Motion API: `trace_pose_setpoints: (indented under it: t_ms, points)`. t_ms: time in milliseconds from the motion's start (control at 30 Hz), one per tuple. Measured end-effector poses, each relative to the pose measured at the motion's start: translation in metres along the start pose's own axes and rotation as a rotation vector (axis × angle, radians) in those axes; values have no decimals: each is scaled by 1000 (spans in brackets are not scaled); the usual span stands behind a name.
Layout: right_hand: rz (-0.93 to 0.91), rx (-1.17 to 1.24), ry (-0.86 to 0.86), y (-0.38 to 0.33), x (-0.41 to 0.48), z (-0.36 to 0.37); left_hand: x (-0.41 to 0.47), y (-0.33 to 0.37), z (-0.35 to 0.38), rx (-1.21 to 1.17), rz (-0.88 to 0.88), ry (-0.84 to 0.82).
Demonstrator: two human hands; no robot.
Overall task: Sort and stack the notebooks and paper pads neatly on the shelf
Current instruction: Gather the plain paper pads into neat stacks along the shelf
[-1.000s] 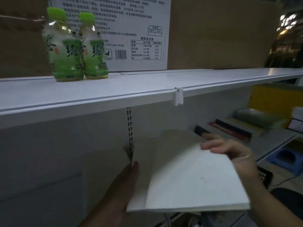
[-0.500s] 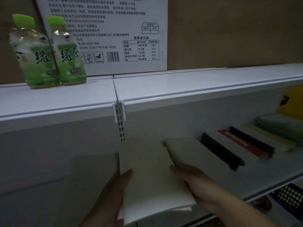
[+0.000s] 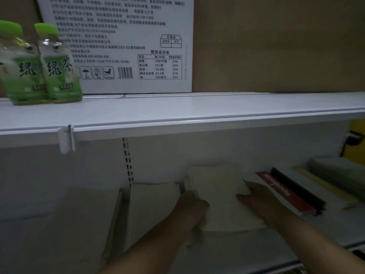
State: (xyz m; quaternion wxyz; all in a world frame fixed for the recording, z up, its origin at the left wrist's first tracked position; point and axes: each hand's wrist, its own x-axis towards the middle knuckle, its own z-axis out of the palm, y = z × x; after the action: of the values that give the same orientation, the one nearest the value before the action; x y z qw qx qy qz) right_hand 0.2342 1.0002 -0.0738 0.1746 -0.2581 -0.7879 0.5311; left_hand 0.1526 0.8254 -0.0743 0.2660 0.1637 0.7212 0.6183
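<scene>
You are lowering a white pad (image 3: 219,196) onto the shelf (image 3: 333,228), left hand (image 3: 194,211) and right hand (image 3: 260,203) each gripping an edge, likely squaring it next beside the red notebook (image 3: 284,193).

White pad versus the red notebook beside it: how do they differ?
The white pad is plain; the red notebook has a red lettered band and black spine. The left hand and right hand grip the white pad; neither grips the red notebook. Both lie on the lower shelf.
</scene>
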Motion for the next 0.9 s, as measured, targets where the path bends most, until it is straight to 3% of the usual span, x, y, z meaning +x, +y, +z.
trace_pose_setpoints:
  t_ms: [100,200,333,633,800,833,900]
  points:
    - [-11,-171,-24,7,14,1,14,-16,3,219,-43,-43]
    - [40,-181,-173,21,18,14,8,-21,10,729,-25,-207]
    - [17,-358,-68,40,27,34,7,-24,14,975,26,-117]
    - [-33,-611,-107,42,32,36,11,-28,8,1033,60,-133]
    - [-56,-893,-141,22,15,34,-7,-16,-8,760,96,-148]
    - [-145,-993,-71,18,13,37,-14,-10,-19,716,137,-150]
    - [-227,-1151,-52,-4,10,47,-26,1,-56,791,242,-106]
